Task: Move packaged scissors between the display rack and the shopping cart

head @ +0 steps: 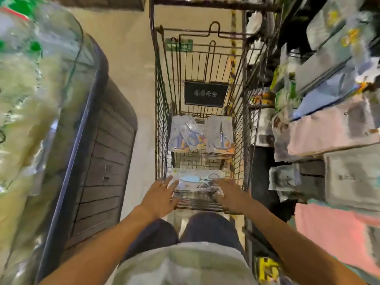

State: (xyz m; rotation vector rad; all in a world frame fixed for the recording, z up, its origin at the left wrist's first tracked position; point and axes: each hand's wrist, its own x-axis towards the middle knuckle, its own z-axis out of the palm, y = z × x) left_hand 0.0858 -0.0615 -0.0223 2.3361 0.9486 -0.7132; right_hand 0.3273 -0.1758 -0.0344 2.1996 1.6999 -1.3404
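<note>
- The left hand reaches over the near rim of the shopping cart, fingers straight and spread, their tips at the left edge of a packaged pair of scissors; whether they touch it is blurred.
- The right hand comes in at the pack's right edge, fingers extended and loosely spread; I cannot tell if it grasps anything.
- That pack is a flat, glossy clear blister on a pale card, lying crosswise at the near end of the cart, with light blue handles showing through; any print on it is too smeared to read.
- The cart is a dark, rusty-looking wire basket with thin vertical bars.
- Farther in, on the basket floor, lie more scissors packs, overlapping on the left, and a neat stack on the right, each card showing blue-handled scissors, blades pointing away.
- Beyond them a black plaque with four small white pictograms hangs on the far wire panel; a green tag sits higher, its writing unreadable.
- To the right, the display rack holds blurred packaged goods.
</note>
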